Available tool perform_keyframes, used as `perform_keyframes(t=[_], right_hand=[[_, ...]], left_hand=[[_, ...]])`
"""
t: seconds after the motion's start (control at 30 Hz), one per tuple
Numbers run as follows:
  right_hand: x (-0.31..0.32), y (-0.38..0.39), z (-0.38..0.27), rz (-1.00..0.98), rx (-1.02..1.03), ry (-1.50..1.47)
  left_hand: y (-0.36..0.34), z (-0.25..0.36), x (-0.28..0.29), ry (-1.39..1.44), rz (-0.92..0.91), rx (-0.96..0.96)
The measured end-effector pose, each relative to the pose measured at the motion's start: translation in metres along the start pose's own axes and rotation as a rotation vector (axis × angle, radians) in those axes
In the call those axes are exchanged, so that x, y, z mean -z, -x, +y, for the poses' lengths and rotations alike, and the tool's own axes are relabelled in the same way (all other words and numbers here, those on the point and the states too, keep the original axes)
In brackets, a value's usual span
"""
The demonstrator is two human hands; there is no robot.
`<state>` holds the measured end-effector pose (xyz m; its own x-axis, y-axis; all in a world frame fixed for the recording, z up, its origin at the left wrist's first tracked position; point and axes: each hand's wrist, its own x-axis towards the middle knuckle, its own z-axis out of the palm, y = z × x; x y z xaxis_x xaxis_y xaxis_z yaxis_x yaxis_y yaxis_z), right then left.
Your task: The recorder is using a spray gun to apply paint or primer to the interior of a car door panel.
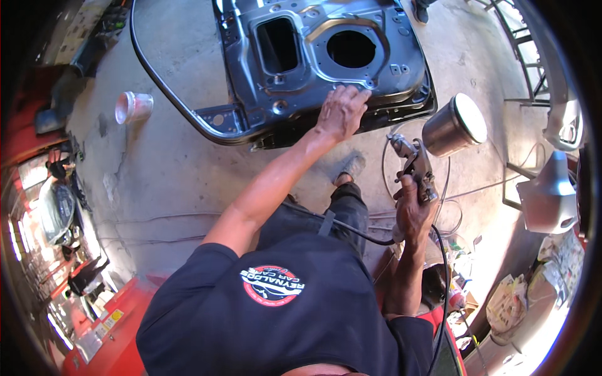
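Observation:
A dark metal car door panel (395, 50) with a round and a rectangular opening lies at the top. My left hand (343, 113) rests on its near edge, fingers bent and slightly apart, not holding anything visible. My right hand (411, 210) is closed on a metal spray gun (419, 169) with a hose attached. The gun's round silver cup (451, 125) tilts toward the right, just off the panel's corner. A long black rubber strip (166, 88) curves along the panel's left side.
A plastic container (133, 106) stands on the concrete floor (157, 182) at the left. Metal frames (523, 56) and a silver bumper piece (545, 194) line the right, above crumpled paper (505, 301). Red equipment (119, 319) is at lower left. Another person's shoe (420, 12) shows at the top.

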<state>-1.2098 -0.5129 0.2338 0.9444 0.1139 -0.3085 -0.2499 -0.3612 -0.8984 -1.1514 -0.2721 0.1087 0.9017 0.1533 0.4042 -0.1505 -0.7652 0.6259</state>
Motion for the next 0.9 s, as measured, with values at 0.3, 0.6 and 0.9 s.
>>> perform_keyframes(t=[0.3,0.6,0.9], right_hand=[[0.074,-0.061,0.009,-0.206,-0.041,-0.044],[0.100,-0.084,0.018,-0.181,-0.017,-0.060],[0.090,-0.086,0.014,-0.215,-0.036,-0.078]], left_hand=[[-0.050,-0.012,-0.077,-0.374,-0.116,0.068],[-0.049,-0.008,-0.083,-0.353,-0.049,0.116],[-0.057,-0.023,-0.076,-0.314,-0.134,0.323]])
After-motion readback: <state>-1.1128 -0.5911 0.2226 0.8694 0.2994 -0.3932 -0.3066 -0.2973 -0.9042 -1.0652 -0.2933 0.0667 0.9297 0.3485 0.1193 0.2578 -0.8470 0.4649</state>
